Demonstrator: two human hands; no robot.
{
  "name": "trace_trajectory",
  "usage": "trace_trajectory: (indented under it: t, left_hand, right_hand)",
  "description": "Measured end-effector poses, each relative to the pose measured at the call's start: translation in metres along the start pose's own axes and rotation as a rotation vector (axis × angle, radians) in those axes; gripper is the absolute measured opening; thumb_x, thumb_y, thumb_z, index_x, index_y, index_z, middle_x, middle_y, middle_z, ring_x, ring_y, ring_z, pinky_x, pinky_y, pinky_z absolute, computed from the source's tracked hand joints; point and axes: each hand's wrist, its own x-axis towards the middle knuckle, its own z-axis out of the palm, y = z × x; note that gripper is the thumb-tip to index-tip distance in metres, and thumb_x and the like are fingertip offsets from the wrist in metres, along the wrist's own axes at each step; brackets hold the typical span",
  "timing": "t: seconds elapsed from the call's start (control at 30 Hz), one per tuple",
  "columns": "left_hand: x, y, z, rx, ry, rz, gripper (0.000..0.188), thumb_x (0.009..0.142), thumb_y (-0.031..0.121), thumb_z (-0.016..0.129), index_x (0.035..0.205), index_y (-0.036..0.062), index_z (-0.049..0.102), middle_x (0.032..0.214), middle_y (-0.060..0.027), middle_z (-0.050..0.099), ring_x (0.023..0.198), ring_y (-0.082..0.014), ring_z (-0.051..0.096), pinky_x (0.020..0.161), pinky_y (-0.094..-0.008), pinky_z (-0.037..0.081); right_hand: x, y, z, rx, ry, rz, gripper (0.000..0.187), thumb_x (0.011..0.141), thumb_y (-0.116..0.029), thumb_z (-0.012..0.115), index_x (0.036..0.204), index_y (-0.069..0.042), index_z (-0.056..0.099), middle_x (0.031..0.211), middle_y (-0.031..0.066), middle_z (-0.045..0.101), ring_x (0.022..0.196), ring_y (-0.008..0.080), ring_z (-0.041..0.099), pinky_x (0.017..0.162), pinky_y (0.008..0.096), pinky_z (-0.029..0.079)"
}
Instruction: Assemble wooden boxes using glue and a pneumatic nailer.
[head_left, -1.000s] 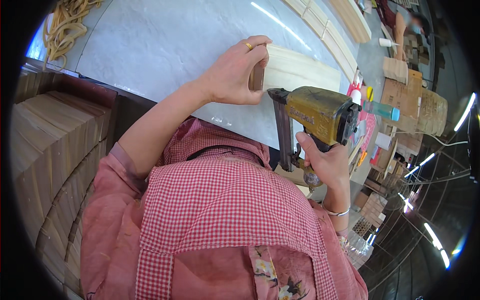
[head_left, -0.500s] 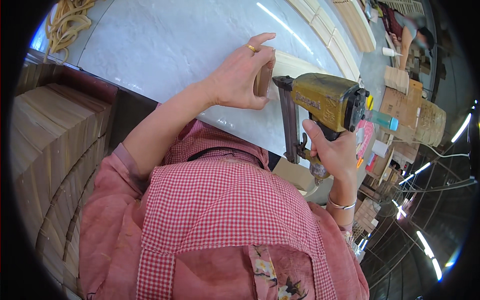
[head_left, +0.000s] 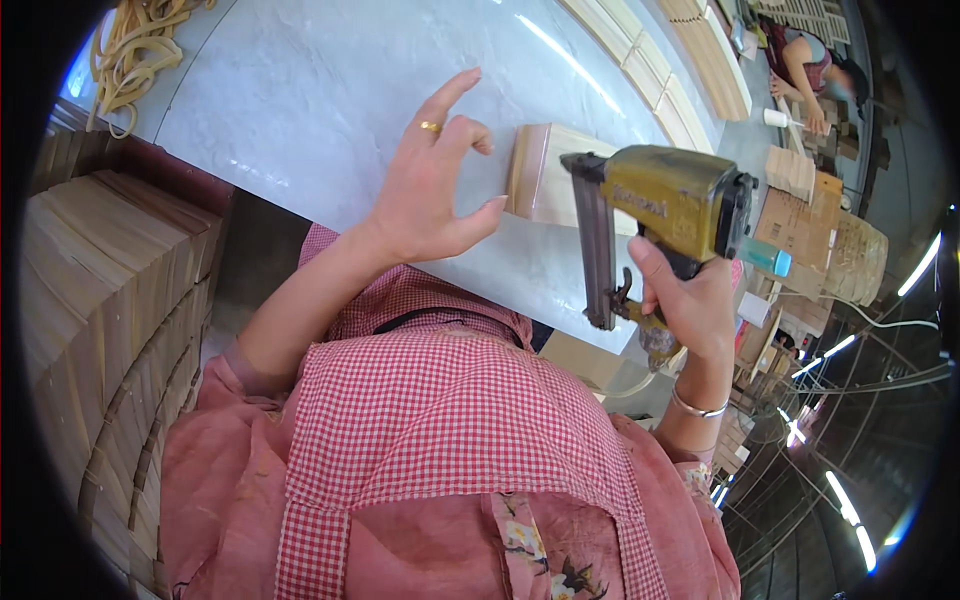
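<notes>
A yellow and black pneumatic staple gun [head_left: 660, 200] is gripped in my right hand [head_left: 692, 305], its thumb along the handle and its long magazine hanging down on the left side. Just left of its nose lies a pale wooden block or box [head_left: 545, 175] on the grey marble-look table [head_left: 330, 110]; part of the block is hidden behind the gun. My left hand [head_left: 425, 185], with a gold ring, is in the air left of the block. Its fingers and thumb are spread apart in a curve, holding nothing and not touching the block.
Stacked wooden boards [head_left: 110, 260] stand at my left below the table. Tan rubber bands [head_left: 140, 60] lie at the far left corner. Long wooden pieces [head_left: 640, 65] line the far side. A co-worker [head_left: 810, 75] sits at the far right, near cardboard boxes [head_left: 795, 225].
My left hand has let go of the wooden block and moved left, away from it. The staple gun in my right hand has shifted slightly right.
</notes>
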Motion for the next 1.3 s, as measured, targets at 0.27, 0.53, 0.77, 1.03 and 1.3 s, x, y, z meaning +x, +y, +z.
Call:
trace_trajectory:
  t: [0.27,0.53,0.77,1.03,1.3]
  left_hand:
    - [-0.016,-0.005,-0.005,-0.018,0.078,-0.067,0.037,0.072,0.013,0.073,0.102,0.0069,0.053,0.159,-0.0256,0.034,0.134,-0.0388,0.047,0.098,-0.0382,0.045]
    - [-0.015,-0.003,-0.007,-0.030,0.043,-0.097,0.035,0.072,0.013,0.072,0.100,0.0069,0.053,0.159,-0.0256,0.035,0.130,-0.0372,0.049,0.098,-0.0376,0.046]
    - [-0.009,-0.002,-0.004,-0.038,0.086,-0.076,0.036,0.072,0.015,0.075,0.100,0.0071,0.053,0.155,-0.0225,0.041,0.129,-0.0362,0.048,0.103,-0.0407,0.042]
    - [0.052,0.040,0.039,0.265,-0.227,0.127,0.047,0.071,0.031,0.084,0.104,0.0070,0.060,0.142,-0.0171,0.054,0.127,-0.0357,0.048,0.116,-0.0548,0.029]
    - [0.079,0.052,0.099,0.492,-0.596,0.124,0.051,0.068,0.033,0.084,0.108,0.0058,0.068,0.137,-0.0179,0.055,0.123,-0.0343,0.049,0.118,-0.0577,0.025]
  right_hand:
    - [0.031,-0.007,-0.008,-0.032,-0.007,-0.060,0.038,0.088,-0.021,0.081,0.112,0.004,0.065,0.072,0.0054,0.065,0.048,0.0105,0.053,0.043,0.0235,0.043]
    - [0.042,-0.009,-0.016,-0.026,-0.067,-0.120,0.036,0.087,-0.021,0.081,0.107,0.004,0.066,0.070,0.0053,0.065,0.047,0.0103,0.052,0.042,0.0235,0.042]
    - [0.051,-0.011,-0.032,-0.120,-0.098,-0.046,0.037,0.087,-0.021,0.082,0.107,0.004,0.065,0.071,0.0061,0.065,0.046,0.0104,0.052,0.042,0.0232,0.042]
    - [0.050,0.039,-0.064,0.042,0.087,-0.107,0.032,0.088,-0.023,0.080,0.102,0.003,0.066,0.063,0.0037,0.061,0.045,0.0097,0.051,0.042,0.0234,0.041]
    - [0.052,0.052,-0.074,0.013,0.055,-0.009,0.031,0.090,-0.024,0.078,0.099,0.003,0.068,0.058,0.0018,0.058,0.043,0.0093,0.050,0.042,0.0234,0.039]
